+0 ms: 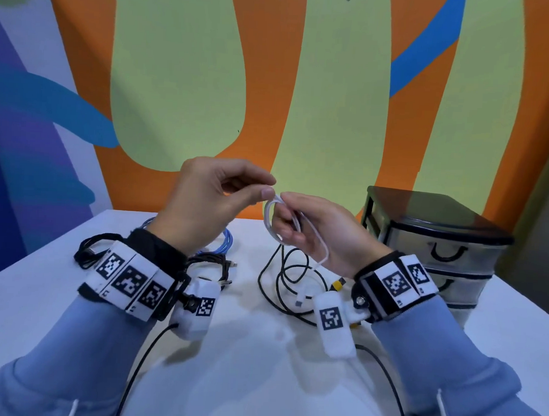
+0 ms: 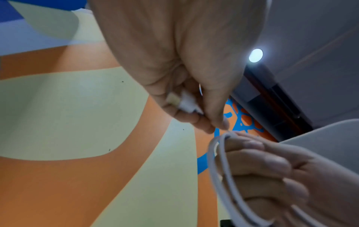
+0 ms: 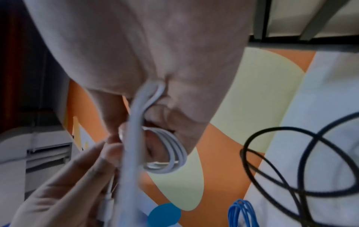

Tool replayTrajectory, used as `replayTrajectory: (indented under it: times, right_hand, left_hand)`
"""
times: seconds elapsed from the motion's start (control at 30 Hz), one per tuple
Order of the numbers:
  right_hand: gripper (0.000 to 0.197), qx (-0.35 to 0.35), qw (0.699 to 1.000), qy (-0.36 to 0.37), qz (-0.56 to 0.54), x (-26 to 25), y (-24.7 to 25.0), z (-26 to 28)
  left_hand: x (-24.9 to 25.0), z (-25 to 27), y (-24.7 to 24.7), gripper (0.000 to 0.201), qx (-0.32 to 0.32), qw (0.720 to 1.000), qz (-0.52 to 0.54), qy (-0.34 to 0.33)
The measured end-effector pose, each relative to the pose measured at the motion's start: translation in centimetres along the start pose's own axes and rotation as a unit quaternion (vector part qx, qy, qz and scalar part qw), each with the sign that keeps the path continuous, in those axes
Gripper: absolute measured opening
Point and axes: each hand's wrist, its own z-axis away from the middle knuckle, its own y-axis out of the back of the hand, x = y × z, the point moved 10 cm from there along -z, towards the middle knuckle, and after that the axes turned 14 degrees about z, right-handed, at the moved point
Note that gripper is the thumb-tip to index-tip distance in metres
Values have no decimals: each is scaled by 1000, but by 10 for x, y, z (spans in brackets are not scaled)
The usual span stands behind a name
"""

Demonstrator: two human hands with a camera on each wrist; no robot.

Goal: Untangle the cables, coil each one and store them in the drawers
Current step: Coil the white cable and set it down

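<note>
My pale blue fabric sleeves; black wrist straps with white square-coded marker bands, white boxy wrist cameras tagged likewise, thin black leads trailing.

Thin white smooth rubbery cable; black braided matt cable; blue glossy coiled cable; smoky translucent plastic drawer unit, glossy black top, far right; matt white tabletop

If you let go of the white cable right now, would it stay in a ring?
Probably not. The white cable looks thin and floppy, its loops kept together only by the right hand, so they would likely spring loose. Its tail already droops limply, and it seems very light.
</note>
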Motion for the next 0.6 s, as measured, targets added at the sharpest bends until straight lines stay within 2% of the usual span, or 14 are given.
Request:
replayTrajectory:
  times: [0.17, 0.23, 0.37, 0.47, 0.53, 0.6]
  right_hand:
    - [33, -12, 992, 1, -128, 6, -2, 0]
    - [33, -10, 989, 6, -150, 5, -1, -1]
    - [33, -3, 989, 10, -149, 5, -1, -2]
    - [33, 4, 989, 18, -147, 3, -2, -3]
    - [33, 16, 991, 23, -134, 2, -2, -3]
    - [33, 34, 993, 25, -114, 1, 0, -3]
  left_hand:
    - [21, 2, -6, 8, 8, 983, -128, -134]
    - [21, 1, -7, 8, 21, 974, -168, -148]
    - [10, 0, -12, 12, -2, 977, -181, -111]
    - [10, 2, -7, 10, 36, 982, -163, -89]
    - [-1, 3, -5, 10, 46, 995, -89, -28]
    - [-13, 4, -7, 12, 46, 997, 32, 58]
